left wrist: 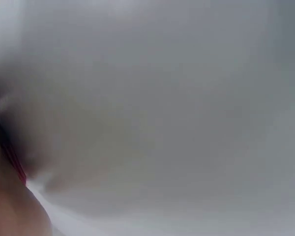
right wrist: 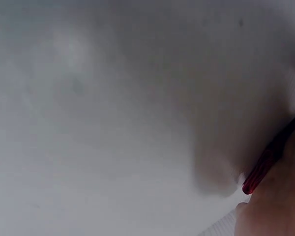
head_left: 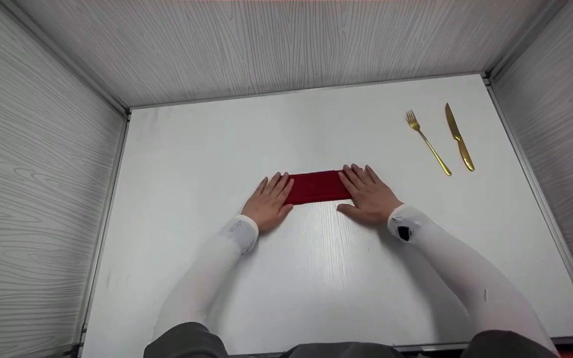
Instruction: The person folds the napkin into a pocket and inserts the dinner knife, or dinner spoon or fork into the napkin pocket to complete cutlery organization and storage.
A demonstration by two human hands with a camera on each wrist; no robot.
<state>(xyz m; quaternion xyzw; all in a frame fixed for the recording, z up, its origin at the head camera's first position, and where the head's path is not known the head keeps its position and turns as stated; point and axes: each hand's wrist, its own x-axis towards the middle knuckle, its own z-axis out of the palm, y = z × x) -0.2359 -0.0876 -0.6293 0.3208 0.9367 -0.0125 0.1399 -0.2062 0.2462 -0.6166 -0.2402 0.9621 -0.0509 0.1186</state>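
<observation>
A dark red folded cloth lies flat as a long narrow strip on the white table, its near edge running from hand to hand. My left hand rests on its left end with fingers straight and covers that end. On the right end lies my right hand, also with straight fingers, its thumb spread out just below the cloth's near edge. In the left wrist view, a sliver of the red cloth shows under the hand. The right wrist view shows the layered edge of the cloth beneath the fingers.
A gold fork and a gold knife lie side by side at the back right of the white table. Grey wood-grain panels stand along the back and both sides.
</observation>
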